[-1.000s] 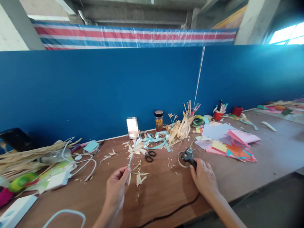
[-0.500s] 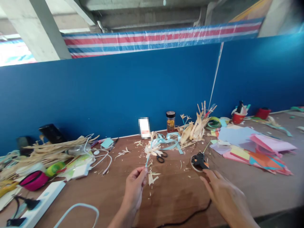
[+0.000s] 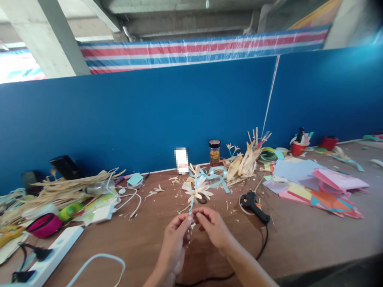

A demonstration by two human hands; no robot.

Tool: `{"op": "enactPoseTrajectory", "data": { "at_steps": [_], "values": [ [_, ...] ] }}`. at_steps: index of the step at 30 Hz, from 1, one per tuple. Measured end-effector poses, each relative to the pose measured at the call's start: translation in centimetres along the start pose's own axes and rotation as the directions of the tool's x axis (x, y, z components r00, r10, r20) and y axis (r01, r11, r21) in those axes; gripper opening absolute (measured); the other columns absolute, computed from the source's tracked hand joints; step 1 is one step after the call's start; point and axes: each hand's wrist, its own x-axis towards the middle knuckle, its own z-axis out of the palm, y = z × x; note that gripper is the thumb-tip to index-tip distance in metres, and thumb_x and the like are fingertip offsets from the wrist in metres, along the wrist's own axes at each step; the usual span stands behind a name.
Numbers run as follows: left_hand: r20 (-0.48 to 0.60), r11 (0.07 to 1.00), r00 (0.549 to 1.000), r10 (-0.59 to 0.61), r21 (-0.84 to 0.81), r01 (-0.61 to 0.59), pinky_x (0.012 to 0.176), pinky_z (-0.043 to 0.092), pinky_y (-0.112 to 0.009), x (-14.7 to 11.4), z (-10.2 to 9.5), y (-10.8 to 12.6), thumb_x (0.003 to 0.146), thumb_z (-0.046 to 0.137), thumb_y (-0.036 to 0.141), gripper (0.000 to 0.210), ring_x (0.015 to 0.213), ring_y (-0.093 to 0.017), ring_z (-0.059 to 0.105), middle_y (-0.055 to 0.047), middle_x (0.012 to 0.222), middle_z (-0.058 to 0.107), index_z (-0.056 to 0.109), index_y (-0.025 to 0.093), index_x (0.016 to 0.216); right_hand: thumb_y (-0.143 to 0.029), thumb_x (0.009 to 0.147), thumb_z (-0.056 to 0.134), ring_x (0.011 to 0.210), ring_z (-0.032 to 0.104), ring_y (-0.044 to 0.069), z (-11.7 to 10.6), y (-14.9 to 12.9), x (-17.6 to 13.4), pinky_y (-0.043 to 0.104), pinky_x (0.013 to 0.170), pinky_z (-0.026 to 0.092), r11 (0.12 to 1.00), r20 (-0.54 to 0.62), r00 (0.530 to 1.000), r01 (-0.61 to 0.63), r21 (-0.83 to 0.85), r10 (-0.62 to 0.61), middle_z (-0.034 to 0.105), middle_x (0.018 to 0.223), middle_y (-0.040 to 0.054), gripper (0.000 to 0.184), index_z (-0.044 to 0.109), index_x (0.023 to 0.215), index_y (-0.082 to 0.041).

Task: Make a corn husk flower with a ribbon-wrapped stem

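A handmade flower (image 3: pixel 200 189) with pale, husk-like petals stands up from a thin stem wrapped in light blue (image 3: pixel 192 205). My left hand (image 3: pixel 177 235) pinches this stem below the petals. Close against it, my right hand (image 3: pixel 211 227) has its thumb and forefinger closed at the same stem. The fingertips of both hands meet there and hide the part between them. To the right, a black glue gun (image 3: pixel 254 207) lies on the table with its cord running toward me. Behind the petals, black scissors (image 3: pixel 202 198) are partly covered.
Light blue ribbon (image 3: pixel 217 177), a lidded jar (image 3: pixel 214 153) and dried husks (image 3: pixel 243 167) sit at the back by the blue partition (image 3: pixel 149 119). Coloured paper (image 3: pixel 326 191) lies right. A power strip (image 3: pixel 56 255), white cable (image 3: pixel 139 199) and pink pouch (image 3: pixel 44 226) are left.
My right hand has left the glue gun's handle and come over to the flower stem beside my left hand. The flower has shifted slightly right.
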Motion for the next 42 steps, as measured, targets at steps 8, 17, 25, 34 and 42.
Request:
{"op": "enactPoseTrajectory", "data": {
  "at_steps": [8,17,25,34,42],
  "values": [
    [-0.044,0.999,0.999,0.029,0.035,-0.027,0.050,0.038,-0.015,0.5,-0.5,-1.3,0.062,0.067,0.029,0.020,0.051,-0.005,0.047,0.001,0.062,0.057,0.063,0.014,0.074,-0.033,0.072,0.059,0.065,0.052,0.011,1.2,0.1,-0.1,0.019,0.054,0.038,0.973,-0.018,0.998,-0.061,0.223,0.067,0.060,0.074,0.0011,0.021,0.060,0.082,-0.015],
    [-0.067,0.988,0.994,0.091,-0.117,-0.098,0.063,0.043,-0.022,1.1,-0.6,-2.1,0.060,0.069,0.025,0.019,0.065,-0.012,0.057,-0.002,0.070,0.063,0.064,0.015,0.075,-0.036,0.071,0.059,0.061,0.050,0.010,1.5,1.5,-0.3,0.018,0.052,0.037,0.962,-0.014,0.996,-0.082,0.259,0.088,0.055,0.066,-0.0020,0.020,0.055,0.075,-0.017],
    [-0.008,0.975,1.000,-0.031,-0.219,0.028,0.057,0.043,-0.021,0.8,-0.7,-1.8,0.060,0.069,0.023,0.017,0.061,-0.011,0.057,0.000,0.067,0.063,0.064,0.015,0.075,-0.036,0.070,0.061,0.051,0.047,0.007,1.8,1.0,-0.3,0.019,0.051,0.037,0.898,0.142,0.983,-0.167,0.406,0.118,0.052,0.060,-0.0035,0.023,0.052,0.074,-0.015],
    [0.056,0.984,0.998,-0.038,-0.174,0.047,0.060,0.043,-0.020,0.4,-0.5,-1.3,0.063,0.067,0.025,0.017,0.066,-0.012,0.059,-0.002,0.071,0.066,0.065,0.016,0.077,-0.030,0.067,0.065,0.051,0.048,0.007,2.4,0.9,-0.6,0.018,0.049,0.037,0.902,0.070,0.994,-0.105,0.419,0.083,0.053,0.060,-0.0042,0.022,0.049,0.073,-0.016],
    [0.150,0.992,0.989,-0.011,-0.125,0.030,0.059,0.044,-0.022,0.7,-1.0,-1.5,0.069,0.062,0.025,0.020,0.067,-0.014,0.060,-0.007,0.077,0.066,0.065,0.012,0.084,-0.024,0.071,0.060,0.053,0.050,0.008,2.5,1.1,-0.6,0.020,0.052,0.042,0.911,0.039,0.998,-0.057,0.409,0.045,0.055,0.068,-0.0036,0.022,0.047,0.088,-0.019]
  ]
}}
